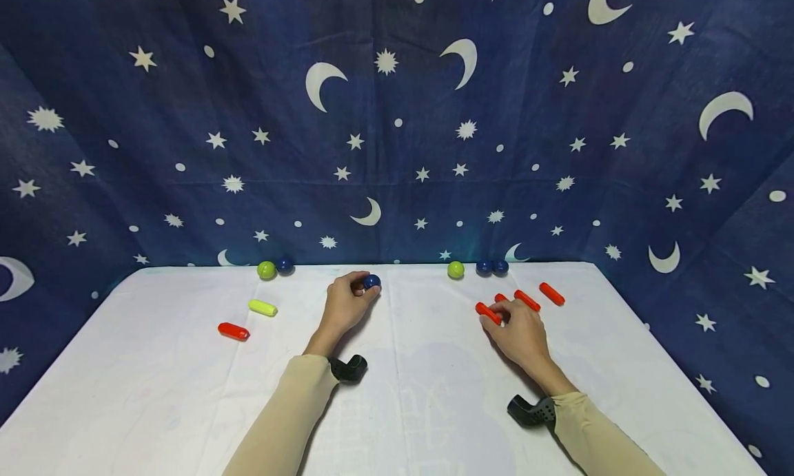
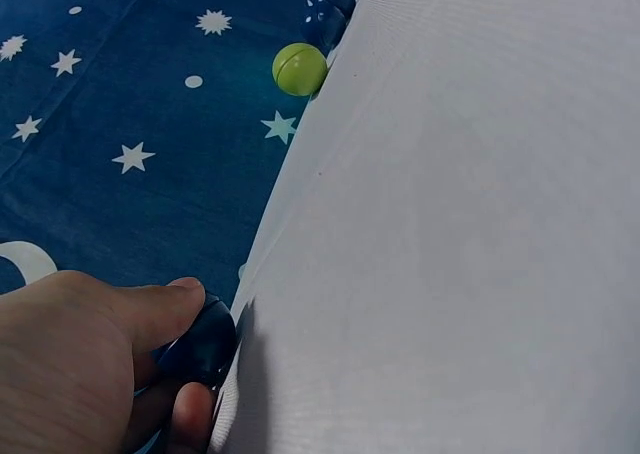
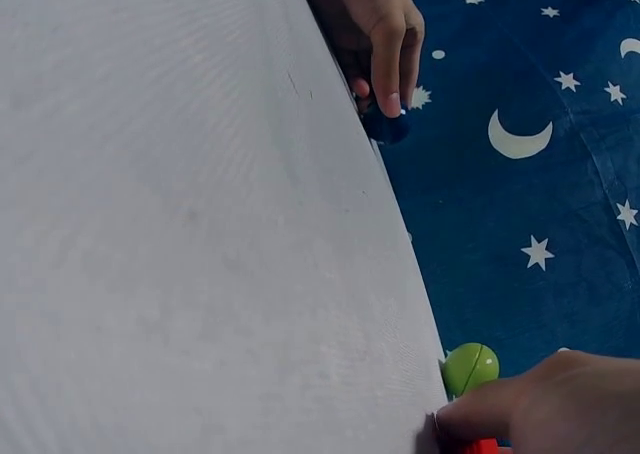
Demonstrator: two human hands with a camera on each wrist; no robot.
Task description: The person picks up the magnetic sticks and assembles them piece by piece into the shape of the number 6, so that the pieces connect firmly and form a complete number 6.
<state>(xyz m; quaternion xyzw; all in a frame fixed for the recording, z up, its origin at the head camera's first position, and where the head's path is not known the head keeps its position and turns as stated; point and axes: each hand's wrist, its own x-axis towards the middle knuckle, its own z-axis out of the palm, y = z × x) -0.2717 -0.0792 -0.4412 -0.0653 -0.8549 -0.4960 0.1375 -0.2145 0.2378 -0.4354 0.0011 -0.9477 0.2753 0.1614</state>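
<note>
Just below the head view's centre, pinching a blue ball (image 1: pixel 372 281) with the left hand (image 1: pixel 344 304), likely against rolling; farther right, gripping a red cylinder (image 1: pixel 488 313) with the right hand (image 1: pixel 522 333), probably crosswise for security.

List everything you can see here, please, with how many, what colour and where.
Cloth: 1, dark blue with pale stars, moons and dots, across the background
Table: 1, white, in front of the cloth
Green balls: 2, green, at the table's far edge, one left, one right
Blue balls: 4, blue, one beside the left green ball, one held, two right of the other
Red sticks: 5, red, one at left, four at right
Yellow-green stick: 1, yellow-green, at left
Wrist devices: 2, black, one at each wrist
Sleeves: 2, beige, one on each arm
Left hand: 1, bare, left of centre, holding a blue ball
Right hand: 1, bare, at right, pinching a red stick
</note>
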